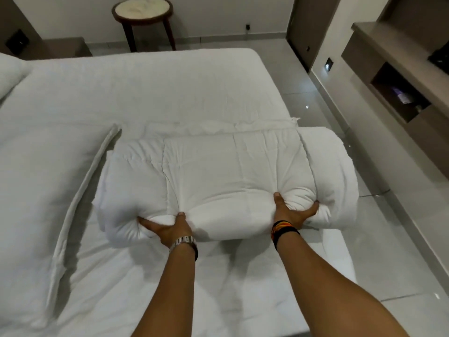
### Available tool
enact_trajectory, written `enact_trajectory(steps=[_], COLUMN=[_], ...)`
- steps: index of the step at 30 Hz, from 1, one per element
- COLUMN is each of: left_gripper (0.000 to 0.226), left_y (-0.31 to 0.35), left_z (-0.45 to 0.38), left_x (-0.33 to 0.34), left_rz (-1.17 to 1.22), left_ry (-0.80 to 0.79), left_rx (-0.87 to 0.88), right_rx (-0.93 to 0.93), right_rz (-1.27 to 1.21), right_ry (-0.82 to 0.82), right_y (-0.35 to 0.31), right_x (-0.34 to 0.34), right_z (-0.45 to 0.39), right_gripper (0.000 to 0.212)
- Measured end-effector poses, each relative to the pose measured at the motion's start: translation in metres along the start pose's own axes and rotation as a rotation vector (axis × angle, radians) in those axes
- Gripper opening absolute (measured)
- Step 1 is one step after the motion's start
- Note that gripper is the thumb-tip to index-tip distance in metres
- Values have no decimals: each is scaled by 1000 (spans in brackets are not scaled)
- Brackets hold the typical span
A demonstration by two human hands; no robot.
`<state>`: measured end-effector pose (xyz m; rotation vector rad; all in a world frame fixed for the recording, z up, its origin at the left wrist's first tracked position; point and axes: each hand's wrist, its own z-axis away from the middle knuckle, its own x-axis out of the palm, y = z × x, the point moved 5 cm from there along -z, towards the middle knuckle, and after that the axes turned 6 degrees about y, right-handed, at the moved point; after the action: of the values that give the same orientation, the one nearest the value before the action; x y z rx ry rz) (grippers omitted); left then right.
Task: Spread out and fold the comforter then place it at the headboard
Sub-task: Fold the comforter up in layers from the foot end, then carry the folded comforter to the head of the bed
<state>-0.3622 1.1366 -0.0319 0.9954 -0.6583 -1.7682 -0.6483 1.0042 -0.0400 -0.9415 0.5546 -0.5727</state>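
A thick white comforter lies folded into a puffy bundle on the white bed, near the bed's right edge. My left hand, with a metal watch on the wrist, grips the bundle's near edge on the left, fingers dug into the padding. At the near edge on the right, my right hand, with dark wristbands, grips the bundle the same way. The bundle's right end bulges out over the side of the bed.
A flat white pillow lies to the left of the bundle; another pillow shows at the far left. A round side table stands beyond the bed. Glossy tiled floor and a shelf unit are on the right.
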Motion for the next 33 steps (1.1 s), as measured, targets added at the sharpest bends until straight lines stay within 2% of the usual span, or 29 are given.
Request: enact_trajectory(steps=[4,7,10,13,15,17,19,22,24,28,33], left_gripper=[121,116,107,98,85,73,70,80,87,87,87], left_y=[-14,-19,6,44,61,66,57,26,12,-5,-15], left_z=[54,88,117,134,136,133,123,85,61,19,-47], left_x=[-75,-135,-168,-172,-159,-135,-105,-54,-31,23,122], left_rz=[27,99,109,60,-194,-576,-801,-1019,-1052,-1004,-999], left_ry=[-12,-42,-22,-83,-107,-60,-90,-214,-158,-53,-66], left_rx=[19,152,306,346,432,673,870,1012,1156,1366,1395], right_rx=[16,-32,-120,-161,-285,-587,-901,-1351,-1563,-1587,-1433], right_rz=[72,36,8,81,257,651,1017,1413,1481,1499,1516], right_ry=[-3,-32,-80,-222,-375,-455,-505,-483,-447,-498,-532], right_y=[-7,-17,-49,-91,-115,-125,-118,-97,-86,-52,-2], right_x=[-85,-150,-181,-176,-159,-138,-115,-71,-46,8,88], right_z=[37,66,86,91,88,82,75,51,32,-12,-75], right_gripper=[123,120,113,106,96,84,80,89,102,105,99])
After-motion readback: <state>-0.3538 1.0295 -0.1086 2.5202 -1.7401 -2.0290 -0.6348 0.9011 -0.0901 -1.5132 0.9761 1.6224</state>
